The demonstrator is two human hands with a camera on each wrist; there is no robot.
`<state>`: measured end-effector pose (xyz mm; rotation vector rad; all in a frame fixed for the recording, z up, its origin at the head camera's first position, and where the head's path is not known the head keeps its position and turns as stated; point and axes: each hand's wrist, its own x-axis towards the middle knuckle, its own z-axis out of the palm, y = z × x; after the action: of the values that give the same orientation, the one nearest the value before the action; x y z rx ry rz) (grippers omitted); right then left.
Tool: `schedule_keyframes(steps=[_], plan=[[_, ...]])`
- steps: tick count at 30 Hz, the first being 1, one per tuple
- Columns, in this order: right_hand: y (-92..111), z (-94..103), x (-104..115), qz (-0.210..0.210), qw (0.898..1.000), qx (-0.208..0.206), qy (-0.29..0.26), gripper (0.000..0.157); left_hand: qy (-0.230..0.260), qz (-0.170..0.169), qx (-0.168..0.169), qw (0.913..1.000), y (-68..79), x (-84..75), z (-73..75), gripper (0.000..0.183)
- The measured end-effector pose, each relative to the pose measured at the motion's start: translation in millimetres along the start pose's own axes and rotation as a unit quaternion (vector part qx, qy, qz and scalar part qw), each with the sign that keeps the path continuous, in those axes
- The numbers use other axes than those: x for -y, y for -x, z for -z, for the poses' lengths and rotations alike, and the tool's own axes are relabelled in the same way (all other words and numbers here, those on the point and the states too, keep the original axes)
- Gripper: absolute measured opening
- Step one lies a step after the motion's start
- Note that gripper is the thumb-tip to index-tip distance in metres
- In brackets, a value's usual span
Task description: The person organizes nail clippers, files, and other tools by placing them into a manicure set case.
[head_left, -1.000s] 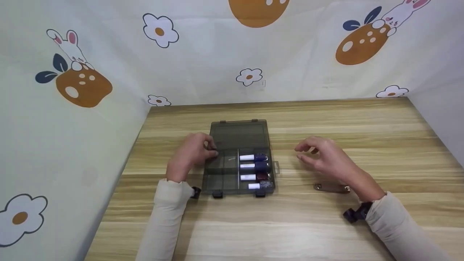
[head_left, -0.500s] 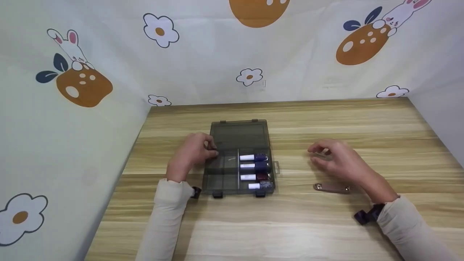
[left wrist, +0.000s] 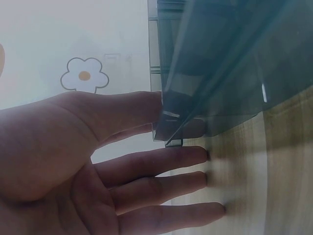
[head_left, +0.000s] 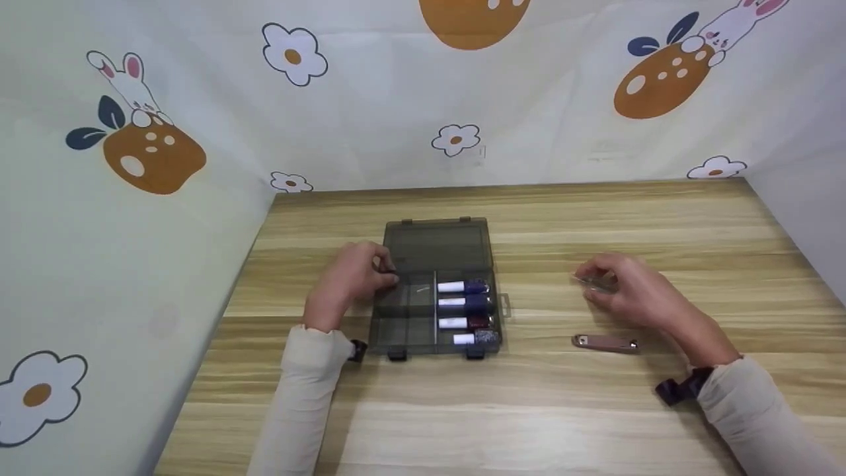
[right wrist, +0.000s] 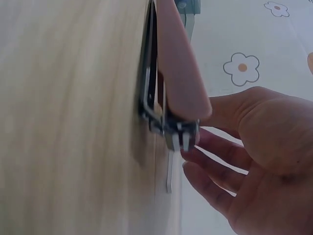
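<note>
A dark translucent organizer box [head_left: 404,334] stands with its lid [head_left: 436,246] raised back. Several nail polish bottles [head_left: 452,302] with white caps lie in its right compartment. My left hand [head_left: 353,281] pinches the box's left edge between thumb and index finger, the other fingers extended in the left wrist view. Right of the box, my right hand [head_left: 631,291] is low over a thin shiny strip [head_left: 598,284], thumb and fingers apart; contact is unclear. The strip [right wrist: 169,171] appears near the tabletop in the right wrist view. A pink nail clipper [head_left: 605,343] lies below this hand.
The wood-grain table [head_left: 462,416] meets a patterned cloth backdrop [head_left: 370,119] at its back and sides. A clear tab [head_left: 505,305] sticks out from the box's right side. Black latches [head_left: 474,354] are along its front.
My right hand has moved to the right, over the thin shiny strip, and its forearm has come off the nail clipper in view. The left hand and box have stayed put.
</note>
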<state>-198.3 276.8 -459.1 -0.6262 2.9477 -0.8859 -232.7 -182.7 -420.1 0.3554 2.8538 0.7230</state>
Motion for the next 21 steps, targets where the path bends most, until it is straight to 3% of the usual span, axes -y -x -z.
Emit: schedule_keyframes(steps=[11,21], plan=[[4,10.9,-7,-0.024,0.999,0.016,0.03,0.029,0.011,0.002,0.0,0.9999,0.0,-0.4,0.3,0.009],[6,13.8,-10,-0.021,0.998,0.024,0.057,0.02,0.006,0.003,0.003,1.0,0.0,-1.4,1.1,0.011]])
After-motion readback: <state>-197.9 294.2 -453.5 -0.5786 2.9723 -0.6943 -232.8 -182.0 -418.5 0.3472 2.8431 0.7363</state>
